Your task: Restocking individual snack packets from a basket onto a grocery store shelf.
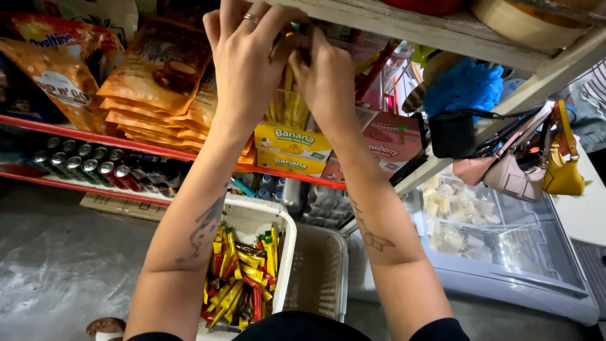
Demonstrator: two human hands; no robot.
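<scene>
Both hands, left hand (243,60) and right hand (325,79), grip narrow on a small item (295,28) under the shelf edge (435,35).

**What the view does not settle**

The left hand (243,57) and right hand (325,79) meet under the wooden shelf (442,28); the small item (295,27) pinched between them is mostly covered by fingers, so only a green speck shows and its kind cannot be told. The left hand's fingertips run off the top edge. The forearms hide part of the yellow boxes (291,142) and one side of the white basket (284,240). The red thing (426,5) on the shelf is cut by the frame. The freezer (505,246) contents are pale lumps behind glare. The can (85,165) tops are too small to identify.
</scene>
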